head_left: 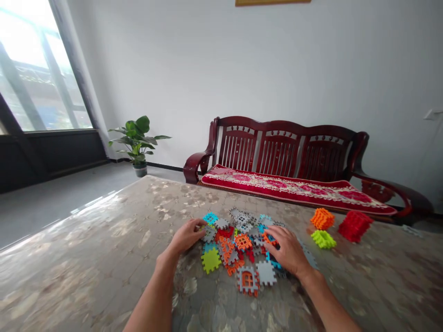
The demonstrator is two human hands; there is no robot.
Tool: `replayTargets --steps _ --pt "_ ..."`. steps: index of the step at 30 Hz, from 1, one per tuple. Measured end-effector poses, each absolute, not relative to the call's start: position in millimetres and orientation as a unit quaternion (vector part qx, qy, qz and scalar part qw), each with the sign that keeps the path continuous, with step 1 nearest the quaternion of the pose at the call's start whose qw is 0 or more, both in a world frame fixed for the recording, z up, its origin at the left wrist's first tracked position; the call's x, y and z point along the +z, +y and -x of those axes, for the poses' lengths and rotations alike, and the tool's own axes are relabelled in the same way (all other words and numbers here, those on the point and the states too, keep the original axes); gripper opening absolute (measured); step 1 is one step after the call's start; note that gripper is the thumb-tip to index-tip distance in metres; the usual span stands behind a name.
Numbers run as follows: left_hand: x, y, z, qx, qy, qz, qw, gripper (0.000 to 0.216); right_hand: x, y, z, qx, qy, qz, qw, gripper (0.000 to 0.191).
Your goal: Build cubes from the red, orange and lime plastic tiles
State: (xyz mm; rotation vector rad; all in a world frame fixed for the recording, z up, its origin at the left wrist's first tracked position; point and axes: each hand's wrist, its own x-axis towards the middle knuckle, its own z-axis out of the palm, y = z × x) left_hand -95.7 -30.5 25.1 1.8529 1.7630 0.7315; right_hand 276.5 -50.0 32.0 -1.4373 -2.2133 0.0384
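A loose heap of interlocking plastic tiles with toothed edges lies on the table, in grey, orange, red, blue and lime green. At the heap's left side my left hand has its thumb and fingertips closed at the edge of a grey tile. My right hand reaches over the right side, fingers spread, thumb apart. An orange tile shows beside its fingertips; the palm hides pieces underneath. Nearest me lie a grey window-frame tile, a plain grey tile and a lime green tile.
To the right stand an orange stack, a lime green stack and a red stack of tiles. A patterned cloth covers the table. Beyond it are a wooden bench with a red cushion and a potted plant.
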Motion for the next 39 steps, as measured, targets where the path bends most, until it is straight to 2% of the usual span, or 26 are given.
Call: replayTargets --steps 6,14,21,26,32,36,39 --pt "23 -31 89 0.272 0.653 -0.68 0.195 0.032 49 -69 -232 0.041 -0.852 0.442 0.277 0.041" --pt "15 -25 91 0.369 0.673 -0.616 0.18 0.028 61 -83 -142 0.099 -0.926 0.306 0.198 0.065" --pt "16 -24 93 0.404 0.725 -0.542 0.13 0.03 52 -71 -129 0.083 -0.94 0.283 0.173 0.043" --pt "18 -26 92 0.405 0.738 -0.526 0.121 0.031 51 -74 -137 0.042 -0.93 0.31 0.195 0.044" --pt "18 -25 91 0.359 0.749 -0.55 0.09 0.031 49 -81 -138 0.054 -0.932 0.304 0.188 0.054" --pt "18 -25 91 0.343 0.747 -0.562 0.091 0.031 48 -87 -130 0.024 -0.94 0.298 0.164 0.041" --pt "16 -24 92 0.34 0.744 -0.568 0.089 0.031 49 -89 -125 -0.003 -0.94 0.302 0.157 0.038"
